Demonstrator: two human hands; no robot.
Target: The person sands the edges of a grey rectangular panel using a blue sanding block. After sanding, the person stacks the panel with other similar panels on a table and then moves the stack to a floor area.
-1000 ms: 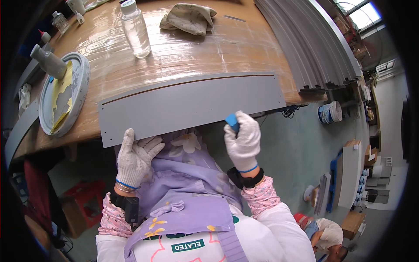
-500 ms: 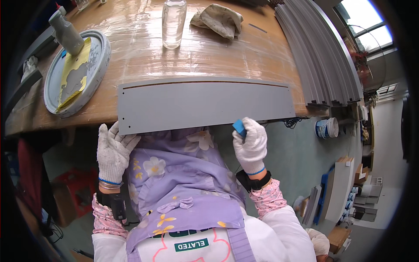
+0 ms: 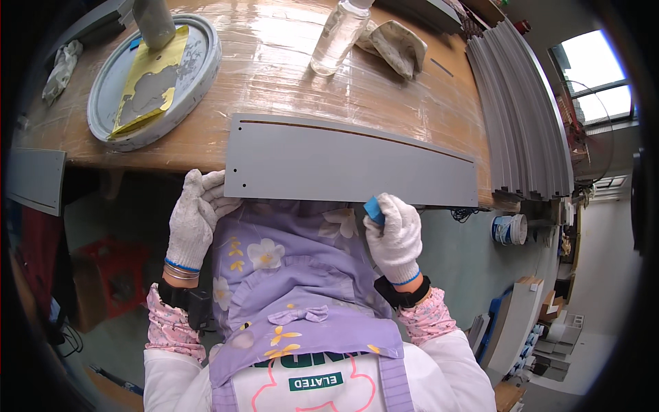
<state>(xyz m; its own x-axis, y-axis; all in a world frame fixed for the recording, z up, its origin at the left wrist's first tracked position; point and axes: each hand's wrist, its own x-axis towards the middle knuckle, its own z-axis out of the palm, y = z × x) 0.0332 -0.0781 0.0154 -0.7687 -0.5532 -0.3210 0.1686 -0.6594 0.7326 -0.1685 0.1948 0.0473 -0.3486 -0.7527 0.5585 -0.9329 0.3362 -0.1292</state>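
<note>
A long grey panel [image 3: 343, 161] lies along the table's near edge and overhangs it. It has a narrow slot along its far side and small dark holes at its left end. My left hand [image 3: 195, 220], in a white knit glove, is at the panel's near left corner. Its fingers are stretched out, the tips partly hidden at the panel's edge, and the thumb stands apart. In my gloved right hand [image 3: 397, 237], a small blue block [image 3: 373, 210] is pinched between thumb and fingers, close to the panel's near edge.
A round white lid [image 3: 97, 113] on the table carries a yellow sheet [image 3: 129, 113] smeared with grey paste and a grey bottle [image 3: 155, 24]. Beyond the panel stand a clear bottle [image 3: 338, 41] and a crumpled cloth [image 3: 401, 49]. Grey strips [image 3: 518, 110] are stacked at right.
The view has shifted, so the table and panel appear turned. Another grey panel end now shows at far left. My left fingers are closer together; the right hand still holds the blue block.
</note>
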